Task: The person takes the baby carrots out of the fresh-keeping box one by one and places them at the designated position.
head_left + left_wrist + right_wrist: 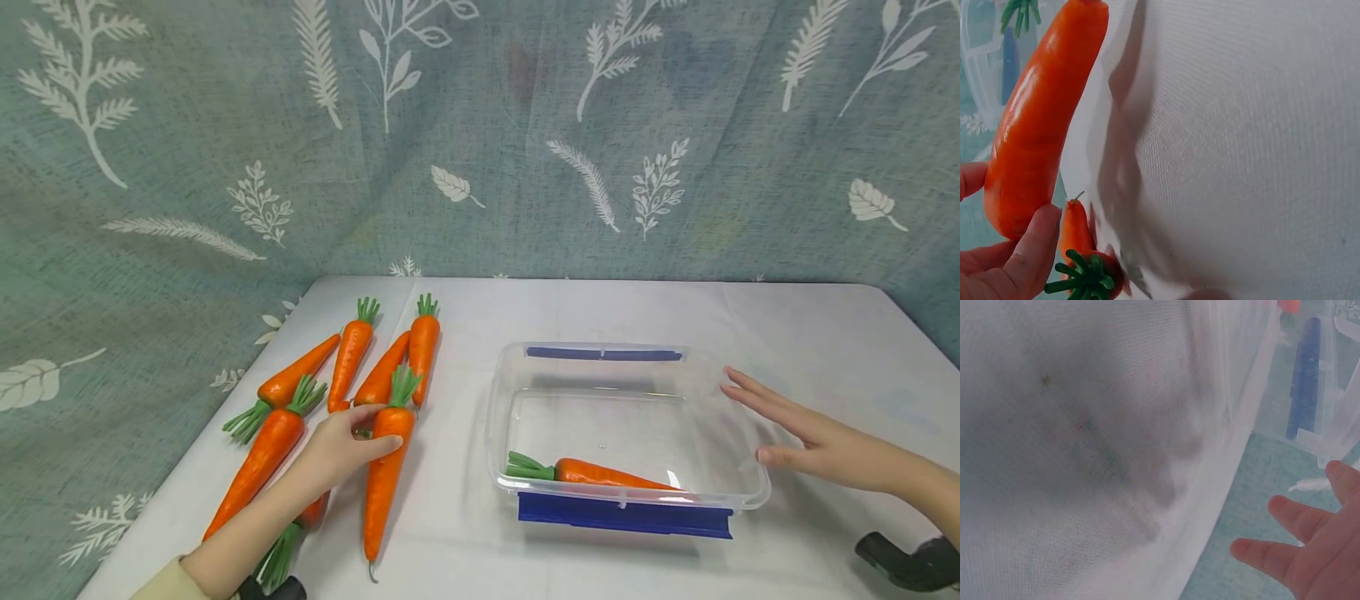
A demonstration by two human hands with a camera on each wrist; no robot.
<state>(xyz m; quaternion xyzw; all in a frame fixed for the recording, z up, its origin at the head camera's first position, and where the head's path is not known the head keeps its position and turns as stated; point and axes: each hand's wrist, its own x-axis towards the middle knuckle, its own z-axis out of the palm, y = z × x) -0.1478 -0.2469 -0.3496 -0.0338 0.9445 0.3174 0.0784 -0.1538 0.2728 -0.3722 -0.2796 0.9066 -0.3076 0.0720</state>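
My left hand (337,454) pinches an orange carrot (387,492) near its green top, with the thin tip pointing toward me. In the left wrist view the carrot (1041,119) appears lifted off the white cloth, between thumb and fingers. A clear plastic box (753,502) with blue latches stands uncovered on the right. Along its near wall lies one carrot (607,473), green top to the left. My right hand (825,437) is beside the box's right rim, fingers spread and holding nothing; whether the fingertips touch the rim I cannot tell.
Several other carrots lie loosely on the left of the white-covered table (465,550), among them one (258,462) partly behind my left forearm and one (425,342) at the back. A green leaf-patterned cloth (510,150) hangs behind the table.
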